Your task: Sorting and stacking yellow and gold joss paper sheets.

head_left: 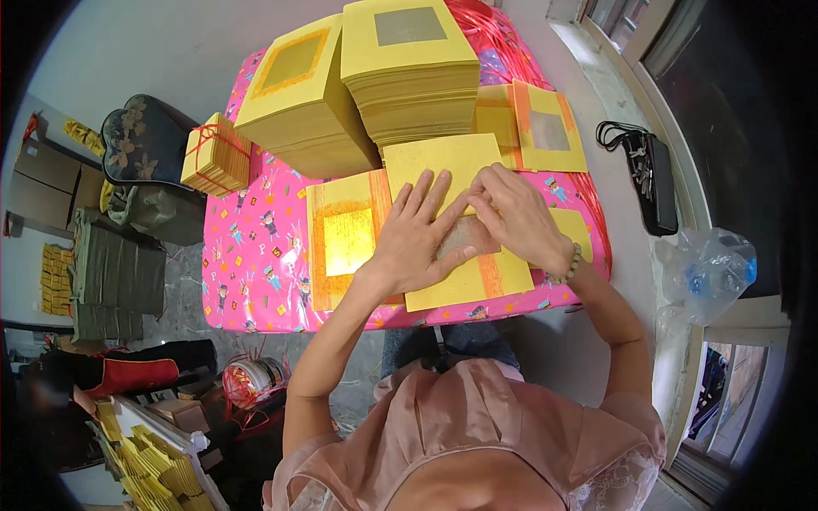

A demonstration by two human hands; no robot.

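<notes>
Left hand (417,234) is lying flat on yellow paper (464,277), nearside of the right paper stack (413,98), fingers spreading apart. Right hand (518,213) is bunching its fingers; can't tell if they're clamping paper. Probably squaring sheets; next move's calling for steady left pressure.

1. A dark chair (129,140) with a floral-patterned back, at the left.
2. A black case (658,192), with a looped cord and keys (637,160) on it, lying on the pale windowsill (590,72).
3. A clear plastic bag (714,268) showing blue, near the case.
4. Grey-green wrapped bales (111,281), stacked.
5. A cardboard box (181,416), lower left.
</notes>
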